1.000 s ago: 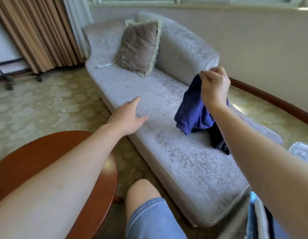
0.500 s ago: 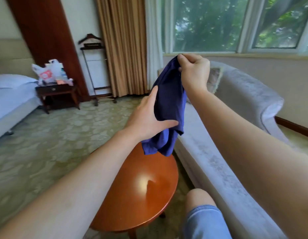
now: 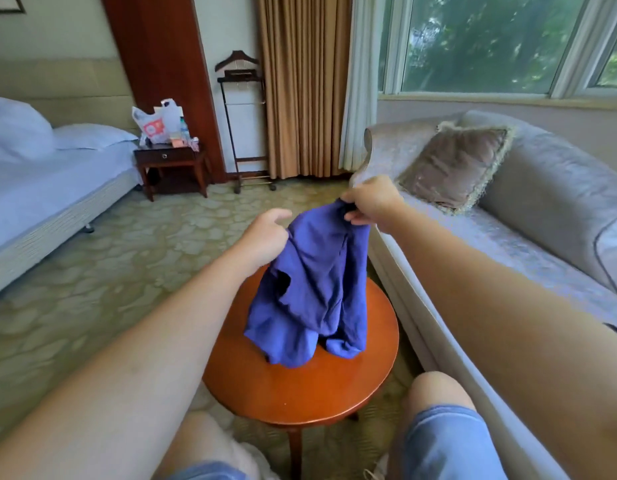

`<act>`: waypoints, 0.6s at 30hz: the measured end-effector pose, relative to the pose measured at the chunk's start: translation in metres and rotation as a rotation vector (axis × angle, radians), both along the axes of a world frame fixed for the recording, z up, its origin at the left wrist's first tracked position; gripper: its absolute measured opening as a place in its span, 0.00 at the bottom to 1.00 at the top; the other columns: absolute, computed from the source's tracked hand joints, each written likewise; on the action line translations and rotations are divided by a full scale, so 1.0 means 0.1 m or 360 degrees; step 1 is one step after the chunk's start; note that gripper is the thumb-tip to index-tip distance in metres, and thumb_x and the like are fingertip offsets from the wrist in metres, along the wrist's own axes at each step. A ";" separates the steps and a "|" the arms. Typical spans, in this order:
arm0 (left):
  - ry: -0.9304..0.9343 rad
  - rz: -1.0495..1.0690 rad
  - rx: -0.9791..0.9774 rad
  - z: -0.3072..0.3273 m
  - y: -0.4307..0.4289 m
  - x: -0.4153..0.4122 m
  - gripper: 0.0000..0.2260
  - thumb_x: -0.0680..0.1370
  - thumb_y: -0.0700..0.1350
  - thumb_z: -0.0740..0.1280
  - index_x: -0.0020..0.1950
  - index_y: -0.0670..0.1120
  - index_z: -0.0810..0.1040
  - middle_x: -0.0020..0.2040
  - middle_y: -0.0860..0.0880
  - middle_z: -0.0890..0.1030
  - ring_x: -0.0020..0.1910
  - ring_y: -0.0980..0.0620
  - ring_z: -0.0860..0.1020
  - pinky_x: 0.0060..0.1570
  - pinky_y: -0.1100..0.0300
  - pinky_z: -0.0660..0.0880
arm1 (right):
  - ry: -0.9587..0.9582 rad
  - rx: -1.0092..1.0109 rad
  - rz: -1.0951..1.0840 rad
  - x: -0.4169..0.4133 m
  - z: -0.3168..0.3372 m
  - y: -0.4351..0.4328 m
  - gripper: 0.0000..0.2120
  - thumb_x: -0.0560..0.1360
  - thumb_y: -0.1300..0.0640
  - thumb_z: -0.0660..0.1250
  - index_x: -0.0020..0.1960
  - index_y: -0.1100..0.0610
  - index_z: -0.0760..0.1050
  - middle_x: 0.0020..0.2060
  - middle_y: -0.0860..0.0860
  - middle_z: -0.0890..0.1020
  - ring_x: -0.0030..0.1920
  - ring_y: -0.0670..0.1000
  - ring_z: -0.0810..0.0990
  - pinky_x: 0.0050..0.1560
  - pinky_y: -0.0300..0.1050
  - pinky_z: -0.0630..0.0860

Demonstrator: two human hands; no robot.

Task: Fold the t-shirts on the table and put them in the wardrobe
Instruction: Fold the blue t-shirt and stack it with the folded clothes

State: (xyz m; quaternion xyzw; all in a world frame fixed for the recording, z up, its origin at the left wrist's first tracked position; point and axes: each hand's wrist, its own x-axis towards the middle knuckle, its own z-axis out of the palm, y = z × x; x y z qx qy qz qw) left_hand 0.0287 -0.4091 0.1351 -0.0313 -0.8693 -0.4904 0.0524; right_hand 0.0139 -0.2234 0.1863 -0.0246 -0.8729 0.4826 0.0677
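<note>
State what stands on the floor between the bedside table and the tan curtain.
A dark valet stand, between the bedside table and the tan curtain, in the head view.

round wooden table point(image 3: 300, 386): glossy top, stands on patterned carpet point(image 3: 144, 271). blue t-shirt point(image 3: 317, 289) lies bunched on it, directly below left hand point(image 3: 265, 237) and right hand point(image 3: 373, 202). Lower folds touch the wood, upper part is lifted off.

T-shirt point(image 3: 314, 289) on the table point(image 3: 300, 393), its top held up by left hand point(image 3: 265, 237) and right hand point(image 3: 373, 202) above. Sofa point(image 3: 542, 220) right of the table, cushion point(image 3: 452, 168) on it. Bed point(image 3: 40, 188) far left, nightstand point(image 3: 172, 164) beside it, bags point(image 3: 154, 126) on top; window point(image 3: 473, 39) behind sofa.
</note>
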 end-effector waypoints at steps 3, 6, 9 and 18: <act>-0.0187 0.0163 -0.0052 -0.26 -0.20 -0.14 0.19 0.78 0.33 0.60 0.67 0.44 0.75 0.56 0.42 0.79 0.50 0.46 0.77 0.43 0.62 0.72 | -0.0139 0.0151 -0.0012 -0.09 -0.46 0.03 0.04 0.77 0.63 0.64 0.50 0.60 0.76 0.44 0.57 0.79 0.53 0.59 0.81 0.56 0.47 0.78; -0.0036 0.0562 -0.0536 -0.59 -0.37 -0.27 0.20 0.75 0.38 0.63 0.68 0.47 0.74 0.61 0.42 0.77 0.60 0.42 0.75 0.60 0.54 0.72 | -0.0212 0.0466 0.0183 -0.06 -0.99 -0.01 0.18 0.75 0.62 0.65 0.65 0.63 0.75 0.61 0.60 0.79 0.62 0.58 0.77 0.59 0.45 0.73; -0.0212 0.0261 -0.0638 -0.92 -0.35 -0.34 0.08 0.76 0.43 0.68 0.55 0.50 0.80 0.59 0.46 0.81 0.58 0.45 0.78 0.60 0.57 0.73 | -0.0370 0.0700 0.0490 0.06 -1.46 -0.11 0.07 0.74 0.63 0.63 0.46 0.61 0.81 0.49 0.60 0.84 0.47 0.55 0.79 0.48 0.44 0.73; -0.0835 -0.0318 -0.0937 -1.77 -0.71 -0.38 0.14 0.76 0.37 0.68 0.60 0.49 0.80 0.63 0.47 0.78 0.62 0.48 0.76 0.63 0.59 0.71 | -0.0275 0.1000 0.1130 0.36 -2.35 -0.68 0.11 0.75 0.51 0.68 0.52 0.56 0.80 0.50 0.53 0.81 0.51 0.55 0.77 0.49 0.47 0.72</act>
